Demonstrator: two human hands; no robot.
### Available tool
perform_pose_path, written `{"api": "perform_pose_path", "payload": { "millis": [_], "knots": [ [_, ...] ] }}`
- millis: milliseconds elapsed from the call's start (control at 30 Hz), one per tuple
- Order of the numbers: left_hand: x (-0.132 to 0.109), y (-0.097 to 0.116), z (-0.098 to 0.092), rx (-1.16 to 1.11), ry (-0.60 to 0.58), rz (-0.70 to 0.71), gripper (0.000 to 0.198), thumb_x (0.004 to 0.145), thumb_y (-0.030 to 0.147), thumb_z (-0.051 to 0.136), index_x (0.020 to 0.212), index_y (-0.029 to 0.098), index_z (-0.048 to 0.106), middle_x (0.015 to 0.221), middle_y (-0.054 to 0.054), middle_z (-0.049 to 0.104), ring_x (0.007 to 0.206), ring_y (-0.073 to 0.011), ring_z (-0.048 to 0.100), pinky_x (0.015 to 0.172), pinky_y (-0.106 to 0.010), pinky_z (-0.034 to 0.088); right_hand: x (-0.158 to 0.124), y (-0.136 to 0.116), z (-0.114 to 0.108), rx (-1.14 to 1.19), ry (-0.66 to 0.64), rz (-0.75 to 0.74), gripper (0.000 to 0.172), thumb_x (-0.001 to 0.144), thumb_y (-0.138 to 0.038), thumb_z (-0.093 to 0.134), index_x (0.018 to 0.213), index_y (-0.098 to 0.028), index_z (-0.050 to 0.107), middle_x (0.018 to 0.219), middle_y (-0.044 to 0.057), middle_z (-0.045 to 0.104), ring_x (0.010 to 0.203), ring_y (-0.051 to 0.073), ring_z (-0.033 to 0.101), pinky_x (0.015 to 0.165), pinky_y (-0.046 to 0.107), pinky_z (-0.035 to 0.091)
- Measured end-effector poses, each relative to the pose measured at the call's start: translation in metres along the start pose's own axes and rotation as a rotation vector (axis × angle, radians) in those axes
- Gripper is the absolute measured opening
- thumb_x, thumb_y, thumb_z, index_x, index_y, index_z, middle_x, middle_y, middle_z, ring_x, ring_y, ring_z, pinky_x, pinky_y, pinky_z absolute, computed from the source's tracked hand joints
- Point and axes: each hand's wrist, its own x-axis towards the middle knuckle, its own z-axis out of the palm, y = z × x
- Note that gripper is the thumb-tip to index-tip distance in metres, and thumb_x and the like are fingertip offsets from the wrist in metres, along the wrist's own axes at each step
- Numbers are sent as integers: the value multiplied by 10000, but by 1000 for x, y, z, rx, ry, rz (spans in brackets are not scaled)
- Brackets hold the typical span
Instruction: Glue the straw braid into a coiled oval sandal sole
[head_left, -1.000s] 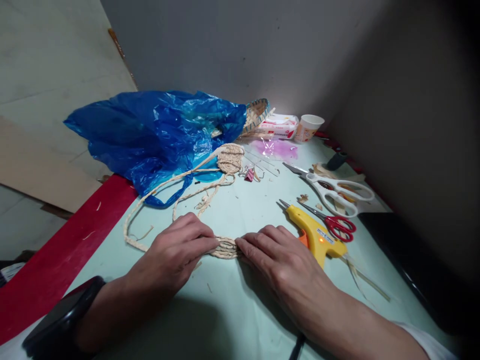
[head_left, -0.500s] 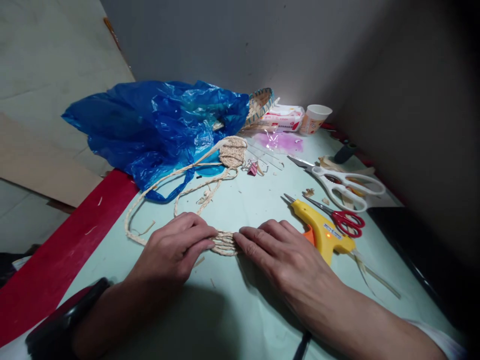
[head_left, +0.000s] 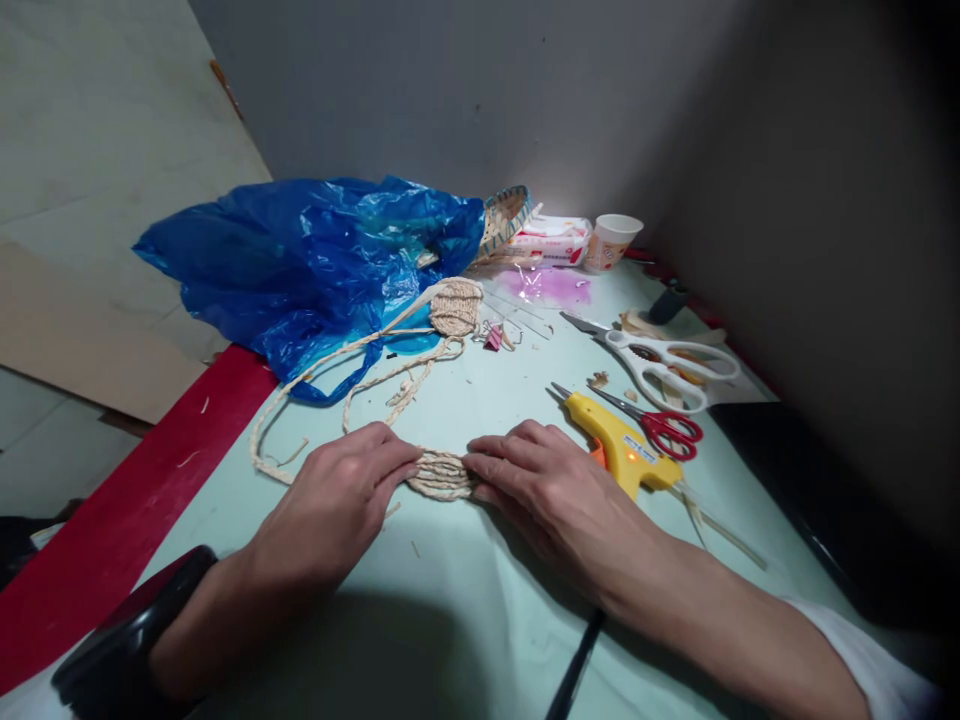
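Observation:
A flat coil of braided straw cord (head_left: 444,474) lies low over the table, its strands side by side between my hands. My left hand (head_left: 349,475) pinches its left end, thumb and fingers together. At the right end, my right hand (head_left: 536,475) has its fingers closed over the coil; its thumb is mostly hidden. From near my left hand a loose length of the cord (head_left: 259,430) loops away to the left and back. Beyond it sits a small woven straw piece (head_left: 455,306) joined to more cord.
Right of my hands lie a yellow glue gun (head_left: 619,445), red-handled scissors (head_left: 671,435) and white-handled scissors (head_left: 667,365). Behind stand a blue plastic bag (head_left: 315,270), a woven basket (head_left: 504,222), a tissue pack (head_left: 555,240) and a paper cup (head_left: 613,243). A pink clip (head_left: 493,337) lies mid-table.
The view has shifted a little, moving the table items slightly left. My right hand's fingers have drawn closer together over the coil's right end. Both hands stay on the coil.

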Motion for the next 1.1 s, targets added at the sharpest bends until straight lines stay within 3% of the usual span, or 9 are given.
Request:
{"api": "perform_pose_path", "payload": {
  "millis": [67,267,567,667,800,933,1100],
  "knots": [
    [1,2,-1,2,-3,-47,273,966,252,480,985,171,741,896,-69,711,822,-218,660,734,-344,488,1,3,-2,90,-12,24,246,1020,-223,461,885,-185,662,1031,73,722,896,194,602,806,341,453],
    [5,8,-4,-17,-11,-139,279,953,344,502,944,201,742,925,-59,729,858,-224,663,759,-355,486,-3,15,-20,113,23,35,255,961,-92,486,1119,-162,674,1085,104,718,934,216,629,817,349,470],
    [4,3,-2,40,-31,-74,327,963,377,467,984,190,735,945,-95,725,853,-249,669,753,-384,496,-10,30,-44,47,59,152,272,921,-50,514,1043,-187,715,1018,69,731,878,198,678,731,297,499],
    [3,1,-1,93,7,-27,318,963,379,469,972,199,732,914,-92,734,813,-241,681,703,-355,496,-13,29,-44,54,23,155,223,942,-102,517,983,-200,713,928,59,722,792,187,667,674,292,472],
    [2,-3,2,146,24,25,302,971,366,458,976,209,716,902,-89,733,795,-236,688,658,-337,489,-15,17,-41,29,-140,218,212,972,-261,531,814,-195,655,737,33,658,624,161,589,570,286,401],
    [2,-7,4,204,12,82,264,969,341,468,1013,209,693,922,-96,722,792,-251,695,637,-350,488,-13,6,-35,-20,-238,278,193,967,-270,542,804,-184,599,779,34,621,671,165,573,572,289,376],
    [9,-4,9,186,27,166,208,950,311,510,1025,216,679,935,-86,709,774,-237,697,633,-333,500,-12,8,-22,5,-154,296,112,947,-147,510,853,-194,548,814,7,554,591,124,478,512,273,312]
  ]
}}
